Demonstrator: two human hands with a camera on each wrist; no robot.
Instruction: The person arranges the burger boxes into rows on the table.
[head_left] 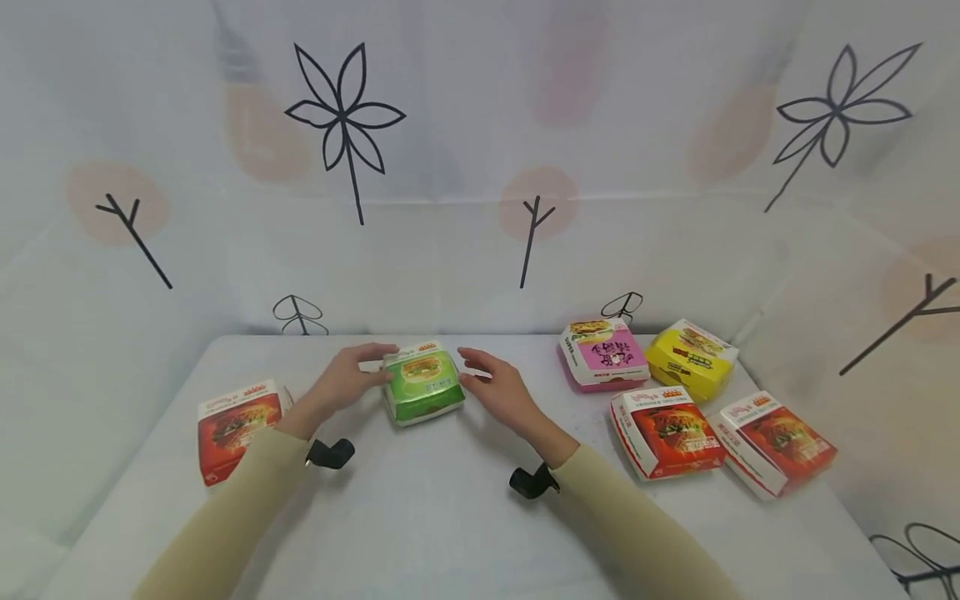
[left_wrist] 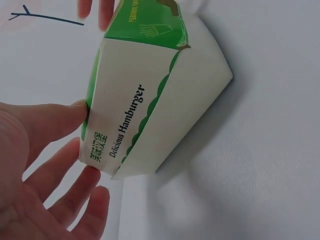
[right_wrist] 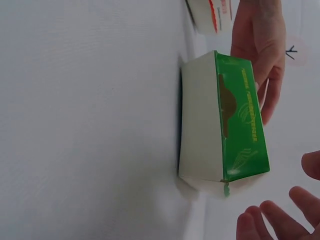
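Note:
A green-and-white hamburger box (head_left: 423,379) sits on the white table between the two hands, its lid closed. My left hand (head_left: 348,379) is at its left side, the thumb (left_wrist: 67,117) right at the lid's edge and the fingers spread around the far left corner. In the left wrist view, the box's white side panel (left_wrist: 122,102) faces the camera. Just off the right side of the box, my right hand (head_left: 506,392) has its fingers spread and loosely bent, holding nothing. The right wrist view shows its fingertips (right_wrist: 272,212) apart from the box.
A red hamburger box (head_left: 236,429) lies at the left, partly behind the left forearm. Grouped at the right are a pink box (head_left: 606,354), a yellow box (head_left: 692,358), a red box (head_left: 667,431) and another red box (head_left: 776,446). A patterned cloth (head_left: 450,250) hangs behind the table.

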